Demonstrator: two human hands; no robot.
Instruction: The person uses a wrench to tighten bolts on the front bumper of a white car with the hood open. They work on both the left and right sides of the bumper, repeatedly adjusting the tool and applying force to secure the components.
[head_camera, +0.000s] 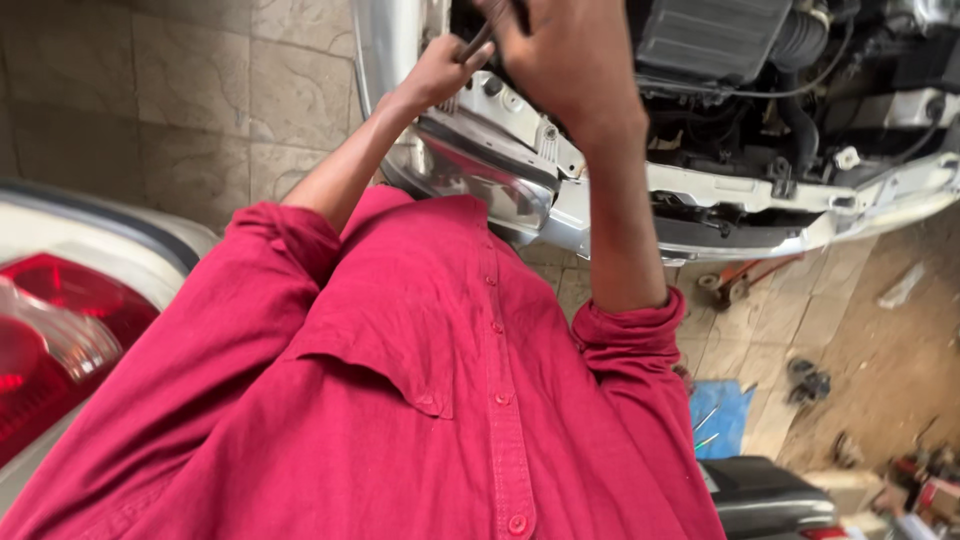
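Tool (478, 42): a thin dark metal rod, held at the front edge of the car's open engine bay, close to the top of the frame. The left hand (440, 72) has its fingers curled tight round the rod's lower end. The right hand (562, 55) is raised just beside it with its back to the camera; its fingers run out of view at the top edge, so I cannot tell whether they grip the rod or only steady it. Both red sleeves (620, 335) are rolled up.

As a judgement, the work is in mid-effort: the rod is being worked against something on the silver front panel (520, 125), near a dark bolt head (491, 86). Any further move calls for a firm two-handed hold and room to swing, and the working end is hidden behind the right hand.

Room is tight. The black box (710, 38) and the hoses (800, 110) crowd the bay to the right, and the headlight (480, 185) sits just under the left wrist. Another car's red tail light (60, 320) stands close at the left edge. On the tiled floor (760, 330) lie a blue cloth (722, 412) with small tools, an orange-handled tool (738, 280) and other loose parts
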